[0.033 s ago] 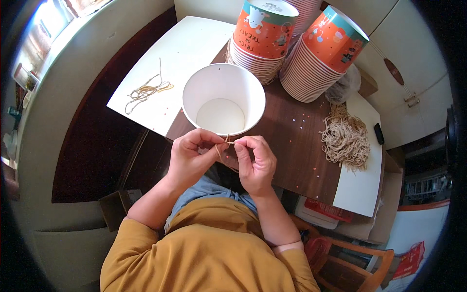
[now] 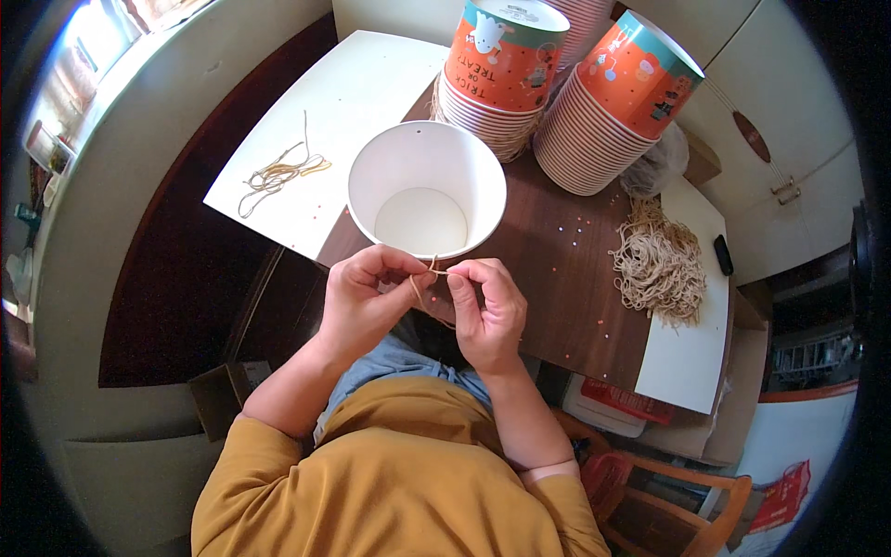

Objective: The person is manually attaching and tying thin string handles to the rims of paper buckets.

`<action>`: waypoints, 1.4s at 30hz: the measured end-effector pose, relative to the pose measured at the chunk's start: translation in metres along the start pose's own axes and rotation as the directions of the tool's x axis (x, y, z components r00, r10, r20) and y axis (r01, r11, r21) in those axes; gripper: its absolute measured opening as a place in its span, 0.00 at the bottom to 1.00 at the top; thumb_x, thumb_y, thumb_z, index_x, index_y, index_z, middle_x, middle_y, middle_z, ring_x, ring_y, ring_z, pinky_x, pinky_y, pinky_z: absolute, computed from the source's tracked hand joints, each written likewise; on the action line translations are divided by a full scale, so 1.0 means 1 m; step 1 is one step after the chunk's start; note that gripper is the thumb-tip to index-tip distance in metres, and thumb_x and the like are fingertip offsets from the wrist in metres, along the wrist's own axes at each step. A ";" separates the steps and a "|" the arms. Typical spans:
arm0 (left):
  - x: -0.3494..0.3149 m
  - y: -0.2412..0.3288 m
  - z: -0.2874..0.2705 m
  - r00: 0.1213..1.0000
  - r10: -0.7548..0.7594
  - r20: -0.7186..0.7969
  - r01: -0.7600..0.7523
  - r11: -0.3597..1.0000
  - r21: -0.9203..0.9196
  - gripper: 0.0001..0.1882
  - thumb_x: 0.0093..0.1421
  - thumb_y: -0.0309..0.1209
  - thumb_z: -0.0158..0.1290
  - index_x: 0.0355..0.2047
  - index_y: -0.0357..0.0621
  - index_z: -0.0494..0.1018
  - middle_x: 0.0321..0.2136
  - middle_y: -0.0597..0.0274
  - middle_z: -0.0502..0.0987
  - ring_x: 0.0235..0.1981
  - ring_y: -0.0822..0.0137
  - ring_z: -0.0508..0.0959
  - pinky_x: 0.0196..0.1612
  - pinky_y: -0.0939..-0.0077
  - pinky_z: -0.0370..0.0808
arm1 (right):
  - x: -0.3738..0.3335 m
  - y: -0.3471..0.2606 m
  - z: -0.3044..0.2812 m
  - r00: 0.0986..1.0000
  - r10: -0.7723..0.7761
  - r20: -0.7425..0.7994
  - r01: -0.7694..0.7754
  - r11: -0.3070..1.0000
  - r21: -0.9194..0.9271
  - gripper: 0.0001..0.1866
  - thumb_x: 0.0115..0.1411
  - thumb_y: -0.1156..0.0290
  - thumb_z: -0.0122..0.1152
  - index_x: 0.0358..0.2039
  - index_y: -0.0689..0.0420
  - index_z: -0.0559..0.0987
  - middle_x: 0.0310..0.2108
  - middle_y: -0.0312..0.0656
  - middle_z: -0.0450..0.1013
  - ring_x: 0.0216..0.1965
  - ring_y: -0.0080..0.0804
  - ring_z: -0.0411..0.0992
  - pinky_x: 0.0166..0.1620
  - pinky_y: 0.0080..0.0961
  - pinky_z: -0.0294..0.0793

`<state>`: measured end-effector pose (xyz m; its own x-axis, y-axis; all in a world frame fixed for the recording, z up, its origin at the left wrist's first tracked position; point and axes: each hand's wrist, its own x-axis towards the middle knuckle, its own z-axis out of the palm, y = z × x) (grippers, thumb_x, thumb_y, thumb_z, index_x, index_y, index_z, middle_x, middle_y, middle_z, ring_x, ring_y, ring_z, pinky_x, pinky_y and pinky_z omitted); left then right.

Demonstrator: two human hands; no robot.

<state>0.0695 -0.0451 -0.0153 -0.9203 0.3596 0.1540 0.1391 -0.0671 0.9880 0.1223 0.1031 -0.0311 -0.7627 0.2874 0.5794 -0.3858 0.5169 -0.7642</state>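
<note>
A white paper bucket [image 2: 418, 186] stands on the brown tabletop with its mouth up; a small hole shows near its far rim. At its near rim, my left hand [image 2: 367, 288] and my right hand [image 2: 487, 306] pinch a thin tan cord [image 2: 417, 290] between thumb and fingertips. A short length of the cord stretches between the two hands. From my left fingers a loop of it hangs down toward my lap. Whether the cord passes through the bucket's near side is hidden by my fingers.
Two stacks of orange paper buckets [image 2: 497, 65] stand upside down at the back. At the right lies a heap of tan cords [image 2: 661, 269], with a small black object [image 2: 723, 254] beside it. Several loose cords [image 2: 283, 172] rest on the white board [image 2: 362, 79] at left.
</note>
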 end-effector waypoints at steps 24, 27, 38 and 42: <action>-0.009 0.001 -0.009 0.993 -0.111 -0.025 0.109 0.991 -0.080 0.06 0.54 0.21 0.60 0.31 0.34 0.74 0.26 0.62 0.79 0.27 0.76 0.77 0.31 0.84 0.75 | 0.000 -0.015 0.006 0.927 0.153 0.341 -0.240 0.943 0.230 0.11 0.61 0.76 0.56 0.42 0.66 0.78 0.36 0.40 0.77 0.36 0.20 0.73 0.41 0.19 0.73; -0.012 0.004 -0.009 0.999 0.026 -0.034 -0.024 0.998 0.065 0.06 0.55 0.21 0.60 0.32 0.34 0.75 0.25 0.64 0.79 0.27 0.78 0.77 0.31 0.85 0.74 | -0.004 -0.015 0.011 0.885 0.311 0.347 -0.434 0.822 0.370 0.11 0.61 0.73 0.56 0.41 0.66 0.79 0.34 0.41 0.77 0.35 0.21 0.73 0.41 0.21 0.73; -0.012 0.007 -0.008 0.968 0.250 0.000 -0.243 0.942 0.234 0.04 0.54 0.21 0.59 0.31 0.35 0.77 0.27 0.62 0.81 0.29 0.77 0.79 0.31 0.84 0.75 | -0.008 -0.008 0.019 0.785 0.527 0.326 -0.611 0.573 0.546 0.12 0.63 0.69 0.56 0.32 0.66 0.81 0.28 0.35 0.77 0.30 0.16 0.70 0.37 0.16 0.70; -0.011 0.005 -0.009 0.956 0.292 0.012 -0.276 0.890 0.363 0.06 0.52 0.19 0.59 0.31 0.36 0.77 0.27 0.60 0.81 0.28 0.74 0.80 0.31 0.83 0.76 | -0.009 -0.008 0.020 0.787 0.528 0.321 -0.603 0.545 0.582 0.12 0.63 0.69 0.56 0.33 0.66 0.81 0.29 0.35 0.77 0.31 0.17 0.71 0.38 0.16 0.71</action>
<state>0.0772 -0.0582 -0.0119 -0.8351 0.3353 0.4361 0.5109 0.1791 0.8408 0.1216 0.0800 -0.0358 -0.9700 0.2400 -0.0383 -0.0525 -0.3608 -0.9312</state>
